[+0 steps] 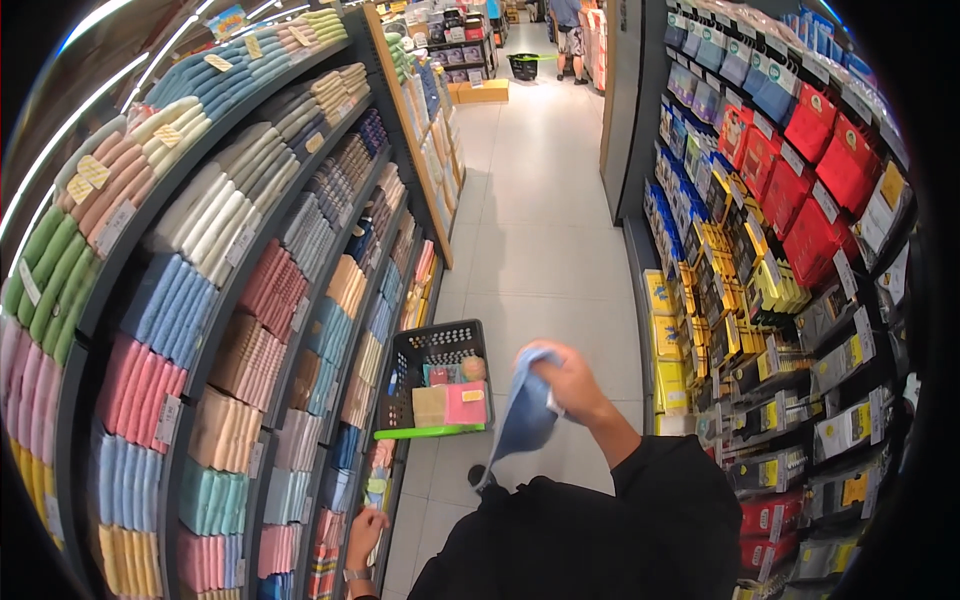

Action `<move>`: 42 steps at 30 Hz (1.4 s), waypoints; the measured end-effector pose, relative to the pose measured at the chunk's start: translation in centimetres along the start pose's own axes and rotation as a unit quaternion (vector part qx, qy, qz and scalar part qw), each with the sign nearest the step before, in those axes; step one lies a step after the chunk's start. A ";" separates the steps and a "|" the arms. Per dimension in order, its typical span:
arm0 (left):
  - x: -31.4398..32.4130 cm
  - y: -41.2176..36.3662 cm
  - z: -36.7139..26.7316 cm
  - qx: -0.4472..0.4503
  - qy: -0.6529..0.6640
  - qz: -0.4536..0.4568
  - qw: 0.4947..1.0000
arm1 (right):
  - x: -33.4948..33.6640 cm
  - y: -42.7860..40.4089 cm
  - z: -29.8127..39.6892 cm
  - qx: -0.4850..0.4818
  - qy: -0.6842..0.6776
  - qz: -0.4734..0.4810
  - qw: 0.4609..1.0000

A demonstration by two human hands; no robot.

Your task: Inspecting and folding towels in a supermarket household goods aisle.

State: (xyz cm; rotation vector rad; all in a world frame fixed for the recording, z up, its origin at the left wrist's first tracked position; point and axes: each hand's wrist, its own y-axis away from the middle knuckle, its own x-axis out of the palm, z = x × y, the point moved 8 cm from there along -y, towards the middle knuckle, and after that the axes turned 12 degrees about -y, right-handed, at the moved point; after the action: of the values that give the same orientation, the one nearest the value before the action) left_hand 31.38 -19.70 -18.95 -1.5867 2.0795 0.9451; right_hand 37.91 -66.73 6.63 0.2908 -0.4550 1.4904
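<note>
My right hand (574,382) grips a blue cloth, apparently a towel (526,420), which hangs down above the floor near my foot. At the lower left, my left hand (367,529) is beside the lower shelves of folded towels; whether it touches them I cannot tell, and nothing shows in its fingers. A black shopping basket (395,349) with a green handle stands on the floor by the shelves. Inside it lie a folded pink towel (466,406), a folded tan towel (429,407) and several small items.
Shelves of folded towels (169,307) line the left side. Packaged goods (806,180) hang along the right. A tiled aisle (540,247) runs ahead between them. Far off, a person (568,34) stands near another black basket (523,68).
</note>
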 end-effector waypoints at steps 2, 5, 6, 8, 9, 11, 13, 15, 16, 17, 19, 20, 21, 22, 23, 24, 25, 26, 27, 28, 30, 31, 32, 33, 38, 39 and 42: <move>-1.7 -2.7 -10.3 0.092 0.031 -0.031 0.995 | 4.8 -1.3 -0.4 -0.014 0.075 0.122 0.990; -2.6 -4.5 -22.1 0.226 0.096 -0.042 0.968 | 10.9 -3.0 -1.8 -0.036 0.173 0.210 0.962; -3.1 -4.7 -26.2 0.263 0.107 -0.036 0.958 | 12.6 -3.4 -2.4 -0.031 0.229 0.238 0.943; -3.4 -5.3 -30.2 0.301 0.118 -0.032 0.946 | 15.3 -4.1 -2.9 -0.060 0.228 0.272 0.933; -3.4 -5.9 -30.6 0.311 0.144 -0.046 0.938 | 16.9 -4.1 -2.8 -0.088 0.223 0.306 0.921; -3.6 -7.2 -30.1 0.322 0.170 -0.056 0.930 | 18.6 -4.5 -2.5 -0.083 0.244 0.319 0.912; -4.3 -8.2 -29.6 0.361 0.170 -0.062 0.915 | 19.8 -4.9 -2.8 -0.085 0.288 0.333 0.894; -4.5 -9.3 -29.0 0.354 0.157 -0.049 0.921 | 20.1 -5.3 -2.6 -0.089 0.307 0.319 0.892; -4.0 -10.0 -28.4 0.328 0.159 -0.016 0.931 | 20.1 -5.6 -2.6 -0.075 0.304 0.313 0.896; -3.6 -10.6 -27.9 0.301 0.160 0.018 0.940 | 20.2 -5.9 -2.8 -0.061 0.301 0.307 0.901; -4.3 -10.0 -28.5 0.328 0.186 0.011 0.926 | 20.6 -6.2 -2.7 -0.092 0.294 0.302 0.902; -5.0 -9.5 -28.9 0.353 0.211 0.000 0.912 | 20.8 -6.4 -2.4 -0.122 0.285 0.301 0.902; -5.5 -9.4 -29.0 0.354 0.212 0.003 0.911 | 21.0 -6.6 -2.6 -0.122 0.286 0.298 0.903; -6.2 -9.4 -29.2 0.366 0.247 0.017 0.897 | 21.3 -6.8 -2.8 -0.121 0.278 0.303 0.903; -6.8 -9.2 -29.4 0.377 0.282 0.031 0.882 | 21.6 -7.0 -3.1 -0.120 0.270 0.309 0.904; -7.4 -9.2 -29.7 0.376 0.284 0.031 0.881 | 22.0 -7.3 -3.3 -0.119 0.271 0.309 0.904; -8.4 -9.1 -29.9 0.377 0.269 -0.009 0.886 | 22.4 -7.6 -3.4 -0.126 0.274 0.310 0.902; -9.2 -9.1 -29.9 0.376 0.253 -0.050 0.890 | 22.7 -7.8 -3.4 -0.133 0.278 0.310 0.899; -9.0 -9.1 -29.8 0.374 0.255 -0.051 0.890 | 22.9 -7.9 -3.5 -0.130 0.278 0.311 0.899; -9.0 -9.2 -29.3 0.348 0.266 -0.084 0.895 | 23.1 -8.0 -3.6 -0.138 0.305 0.311 0.890; -9.2 -9.6 -28.2 0.320 0.277 -0.117 0.898 | 23.3 -8.3 -3.6 -0.145 0.333 0.310 0.879; -9.1 -10.1 -27.7 0.317 0.236 -0.122 0.911 | 23.0 -8.5 -3.1 -0.164 0.339 0.295 0.878; -9.0 -10.5 -27.1 0.313 0.194 -0.126 0.921 | 22.7 -8.7 -2.7 -0.184 0.344 0.280 0.877; -9.1 -10.9 -26.4 0.313 0.195 -0.128 0.921 | 22.4 -8.9 -2.5 -0.185 0.345 0.282 0.876; -8.9 -12.5 -22.8 0.255 0.204 -0.136 0.935 | 20.7 -10.2 -1.5 -0.191 0.308 0.251 0.898; -8.6 -12.6 -23.0 0.257 0.193 -0.117 0.940 | 20.4 -10.5 -1.4 -0.190 0.305 0.253 0.898; -6.8 -12.5 -24.9 0.250 0.196 -0.049 0.947 | 19.1 -11.3 -1.0 -0.177 0.286 0.249 0.908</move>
State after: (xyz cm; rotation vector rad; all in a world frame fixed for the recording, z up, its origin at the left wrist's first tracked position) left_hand 48.07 -33.95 -0.51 -1.6594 2.2237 0.0395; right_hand 49.68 -50.11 15.58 -0.5867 -0.3223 1.8532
